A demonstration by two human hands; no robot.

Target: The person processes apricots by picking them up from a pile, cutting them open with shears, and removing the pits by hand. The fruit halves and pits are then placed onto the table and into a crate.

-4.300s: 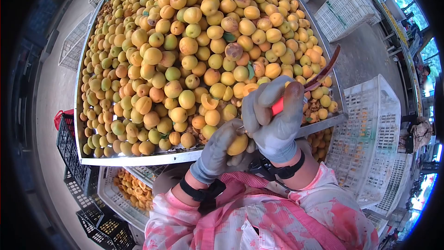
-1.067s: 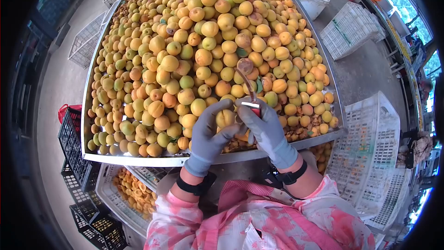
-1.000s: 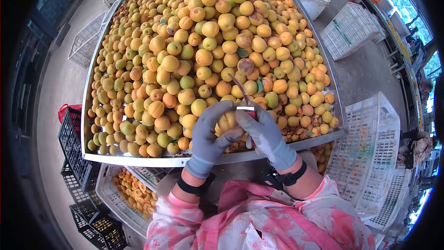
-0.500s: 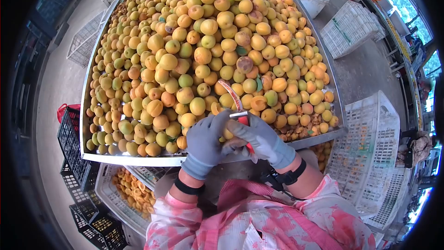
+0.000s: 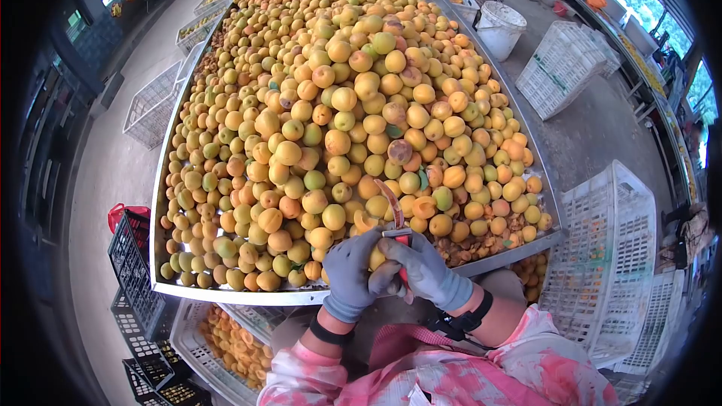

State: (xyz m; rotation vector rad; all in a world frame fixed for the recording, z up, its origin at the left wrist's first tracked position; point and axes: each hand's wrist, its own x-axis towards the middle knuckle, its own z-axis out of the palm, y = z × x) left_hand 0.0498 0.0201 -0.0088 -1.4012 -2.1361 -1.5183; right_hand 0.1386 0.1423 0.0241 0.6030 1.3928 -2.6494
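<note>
My left hand (image 5: 348,271), in a grey glove, is closed around a yellow apricot (image 5: 377,258), which is partly hidden by the fingers. Close against it, my right hand (image 5: 430,271), gloved too, grips the red handle of a curved knife (image 5: 393,203). The blade rises from a metal collar and points up and away over the fruit. Both hands are at the near edge of a metal-rimmed table (image 5: 248,298) heaped with apricots (image 5: 338,140). A cut apricot half (image 5: 424,207) lies just beyond the blade.
Under the table's near edge stands a white crate (image 5: 188,334) of halved apricots (image 5: 233,346). Black crates (image 5: 131,263) are at the left. Large white crates (image 5: 594,256) stand at the right, with a white bucket (image 5: 500,28) farther back. People sit at the far end.
The view has tilted upward, so the table and hands appear lower and more of the far end shows. My hands stay together on the apricot and knife.
</note>
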